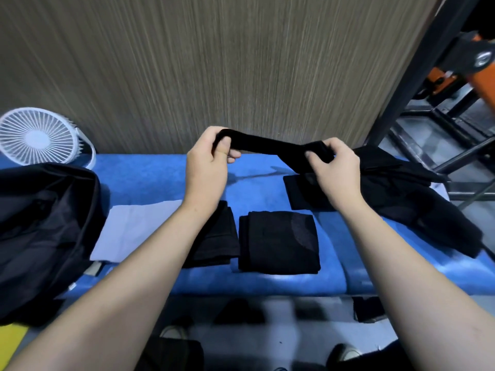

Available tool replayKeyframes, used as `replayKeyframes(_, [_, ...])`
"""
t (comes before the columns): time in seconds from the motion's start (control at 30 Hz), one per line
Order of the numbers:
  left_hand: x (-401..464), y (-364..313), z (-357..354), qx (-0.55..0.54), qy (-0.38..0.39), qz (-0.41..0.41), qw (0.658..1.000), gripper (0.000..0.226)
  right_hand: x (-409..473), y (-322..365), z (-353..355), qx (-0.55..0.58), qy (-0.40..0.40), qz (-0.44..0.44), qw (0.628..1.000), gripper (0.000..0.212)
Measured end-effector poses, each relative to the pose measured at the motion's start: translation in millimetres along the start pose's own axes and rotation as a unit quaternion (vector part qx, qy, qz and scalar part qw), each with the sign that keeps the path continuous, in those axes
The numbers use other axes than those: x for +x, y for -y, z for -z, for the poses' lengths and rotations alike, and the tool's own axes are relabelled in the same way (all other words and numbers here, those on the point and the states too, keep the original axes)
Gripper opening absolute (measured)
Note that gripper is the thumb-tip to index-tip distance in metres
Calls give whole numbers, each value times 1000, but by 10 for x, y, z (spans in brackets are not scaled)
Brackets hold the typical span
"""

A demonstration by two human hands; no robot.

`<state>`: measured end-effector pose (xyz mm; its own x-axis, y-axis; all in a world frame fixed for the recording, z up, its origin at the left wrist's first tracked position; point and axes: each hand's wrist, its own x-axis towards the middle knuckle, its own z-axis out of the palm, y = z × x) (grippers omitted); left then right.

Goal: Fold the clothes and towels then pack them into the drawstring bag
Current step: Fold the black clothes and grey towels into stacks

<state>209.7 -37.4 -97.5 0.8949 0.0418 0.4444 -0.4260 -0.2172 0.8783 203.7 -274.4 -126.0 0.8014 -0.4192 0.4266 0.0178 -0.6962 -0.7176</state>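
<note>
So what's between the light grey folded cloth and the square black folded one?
Head view: another folded black garment, partly hidden by the left forearm, between grey cloth and square black one.

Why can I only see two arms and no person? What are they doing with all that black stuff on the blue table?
The camera sits on the person's head and looks down, so you see just what they see: their own two arms and, at the bottom, their shoes. No robot here, only bare hands.

The left hand and the right hand each pinch one end of a black cloth, holding it stretched above the blue table, probably to fold it.

On the table lie pieces already folded: a white one and three black squares. To the right is an unfolded black pile still waiting. At the left edge is the big black bag they should go into, with a small white fan behind it.
</note>
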Motion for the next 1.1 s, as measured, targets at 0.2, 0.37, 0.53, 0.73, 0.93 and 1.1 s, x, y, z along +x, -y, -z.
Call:
replayKeyframes(0.2, [-135, -109, 58, 0, -41, 39, 998, 13, -184, 74, 263, 72, 3, -20, 997, 12])
replayKeyframes(0.37, [-300, -198, 118, -8, -63, 58, 996, 13, -341, 160, 505, 116, -19, -15, 993, 17])
replayKeyframes(0.53, [-579, -324, 216, -17, -77, 89, 993, 13, -567, 254, 799, 214, -49, -51, 974, 32])
replayKeyframes(0.73, [-1078, -557, 263, -10, -33, 136, 990, 14, -1008, 231, 1100, 278, 25, -141, 950, 25])
replayKeyframes(0.93, [-1144, -458, 351, 22, 10, 181, 983, 14, -1077, 123, 1208, 351, 159, -269, 883, 33])
replayKeyframes(1.1, [-1007, -310, 390, -18, 28, 220, 975, 3, -1022, 130, 1126, 372, 213, -287, 857, 41])
